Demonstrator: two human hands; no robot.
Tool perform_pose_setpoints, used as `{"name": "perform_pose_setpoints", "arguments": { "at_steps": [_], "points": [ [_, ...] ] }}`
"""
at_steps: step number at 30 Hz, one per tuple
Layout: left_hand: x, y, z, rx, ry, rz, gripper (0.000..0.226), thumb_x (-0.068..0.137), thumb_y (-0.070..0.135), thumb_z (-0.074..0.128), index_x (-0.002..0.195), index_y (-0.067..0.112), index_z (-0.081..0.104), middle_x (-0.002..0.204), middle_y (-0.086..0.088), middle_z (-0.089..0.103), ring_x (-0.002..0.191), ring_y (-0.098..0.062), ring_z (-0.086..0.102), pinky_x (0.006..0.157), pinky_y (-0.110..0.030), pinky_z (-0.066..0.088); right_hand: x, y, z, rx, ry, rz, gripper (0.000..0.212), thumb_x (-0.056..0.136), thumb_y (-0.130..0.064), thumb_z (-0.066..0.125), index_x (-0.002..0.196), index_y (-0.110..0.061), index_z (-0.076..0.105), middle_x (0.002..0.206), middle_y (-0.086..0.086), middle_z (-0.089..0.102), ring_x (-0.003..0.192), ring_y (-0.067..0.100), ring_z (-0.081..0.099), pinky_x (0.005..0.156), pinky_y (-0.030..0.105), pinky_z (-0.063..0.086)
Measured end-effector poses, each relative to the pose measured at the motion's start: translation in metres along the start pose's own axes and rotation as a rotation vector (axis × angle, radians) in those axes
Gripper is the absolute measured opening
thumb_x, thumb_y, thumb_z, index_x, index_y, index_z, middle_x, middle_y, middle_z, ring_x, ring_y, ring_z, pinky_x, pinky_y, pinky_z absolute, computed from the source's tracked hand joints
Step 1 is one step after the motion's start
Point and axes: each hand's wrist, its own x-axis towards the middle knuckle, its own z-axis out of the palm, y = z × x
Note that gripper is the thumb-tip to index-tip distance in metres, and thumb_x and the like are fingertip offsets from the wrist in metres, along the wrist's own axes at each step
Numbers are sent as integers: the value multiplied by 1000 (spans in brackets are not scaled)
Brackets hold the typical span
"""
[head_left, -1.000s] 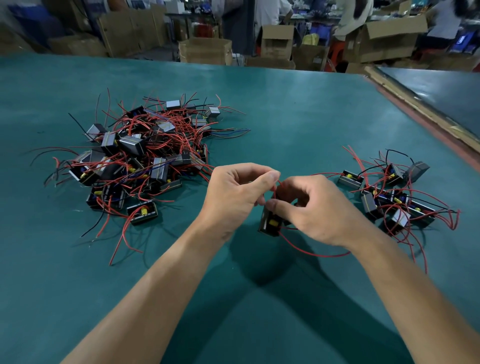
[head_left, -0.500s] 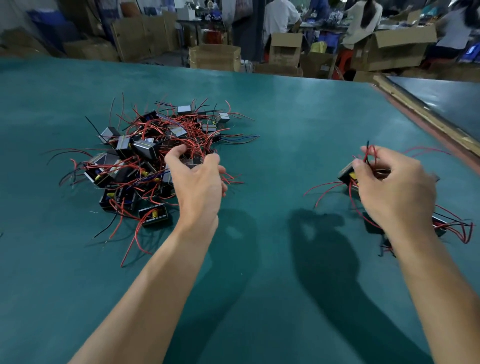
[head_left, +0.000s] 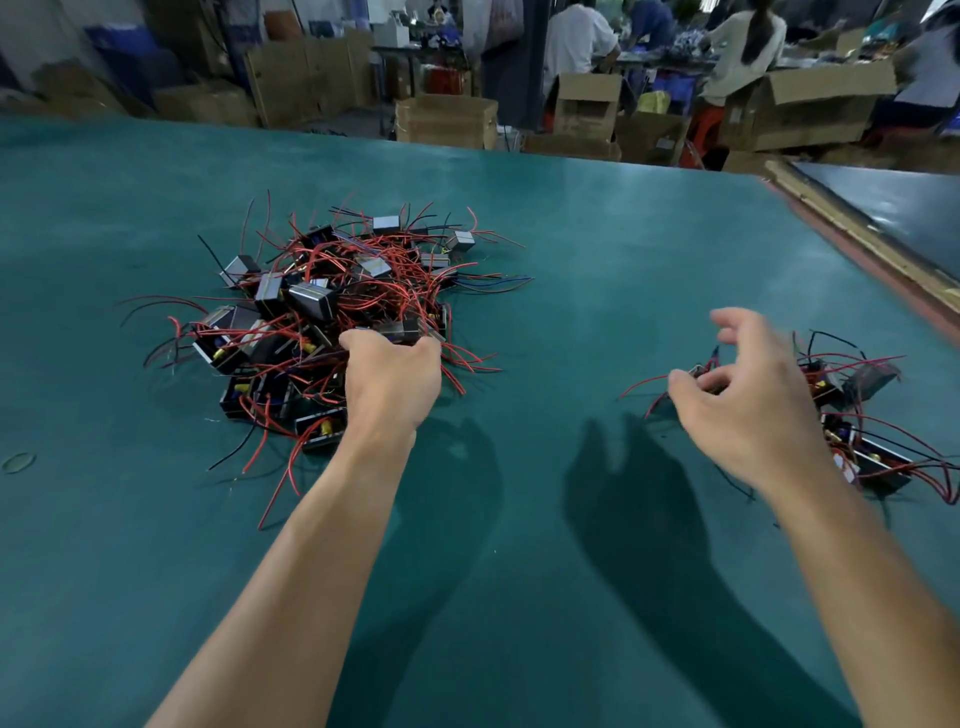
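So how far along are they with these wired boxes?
Early. Done: the small pile under the open right hand. In hand: the left hand grips a box on the big pile. Left: that big pile.

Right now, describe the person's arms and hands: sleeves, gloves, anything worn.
The left forearm and right forearm are bare to the picture's bottom edge; no sleeve or cuff shows. The left hand and right hand wear no gloves. No watch, ring or wristband is visible.
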Motion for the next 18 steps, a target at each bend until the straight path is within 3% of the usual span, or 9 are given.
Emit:
{"name": "perform_pose_setpoints", "arguments": {
  "at_steps": [1, 3, 4, 6, 9, 12, 16, 18],
  "points": [
    [-3, -1, -1, 98, 11, 70, 38, 84, 18, 58, 117, 4, 48, 72, 0, 59, 72, -24, 65, 57, -34, 51, -2, -2, 2, 9, -16, -15, 51, 85, -18, 68, 133, -19, 49, 118, 0, 47, 90, 22, 63, 93, 33, 41],
    [-11, -1, -1, 303, 85, 237, 35, 84, 20, 60, 115, 15, 43, 97, -2, 59, 97, -27, 59, 79, -40, 49, -5, -4, 4, 26, -1, -55, 44, 85, -16, 67, 127, -19, 55, 117, -1, 50, 83, 20, 65, 88, 30, 41],
    [-13, -1, -1, 383, 139, 324, 46, 85, 20, 60, 127, 13, 41, 113, -6, 54, 108, -27, 52, 92, -40, 43, -5, -5, 4, 37, 19, -76, 40, 85, -15, 67, 124, -19, 57, 116, -2, 51, 78, 16, 65, 84, 28, 40],
    [-17, 0, -1, 487, 225, 446, 63, 86, 19, 61, 141, 6, 33, 131, -14, 42, 121, -32, 38, 103, -39, 30, -6, -5, 4, 58, 58, -105, 35, 85, -14, 66, 119, -20, 60, 114, -4, 54, 73, 9, 64, 80, 26, 39],
    [-19, 1, -1, 714, 156, 405, 60, 85, 18, 63, 133, 1, 32, 139, -20, 31, 129, -39, 28, 105, -44, 28, -3, -3, 1, 103, 97, -83, 29, 85, -14, 66, 113, -21, 63, 109, -5, 63, 69, 13, 65, 78, 30, 45],
    [-19, -1, -5, 874, 37, 312, 54, 83, 16, 66, 125, 3, 34, 138, -19, 29, 125, -40, 32, 102, -49, 33, -1, -3, 0, 167, 88, -68, 23, 86, -13, 64, 106, -23, 63, 97, -10, 67, 63, 13, 64, 71, 29, 47],
    [-11, 1, -11, 840, 35, 252, 66, 78, 7, 69, 132, 4, 30, 135, -22, 33, 125, -41, 33, 98, -49, 37, -3, -2, 6, 192, -11, -105, 20, 86, -13, 63, 102, -25, 63, 88, -13, 67, 57, 10, 60, 62, 24, 44],
    [-4, -1, -13, 808, 81, 278, 58, 81, 5, 65, 131, 4, 37, 132, -21, 42, 123, -40, 38, 97, -46, 38, -4, -1, 8, 194, -53, -129, 17, 88, -14, 64, 100, -26, 64, 84, -15, 67, 56, 10, 60, 62, 25, 44]
  ]
}}
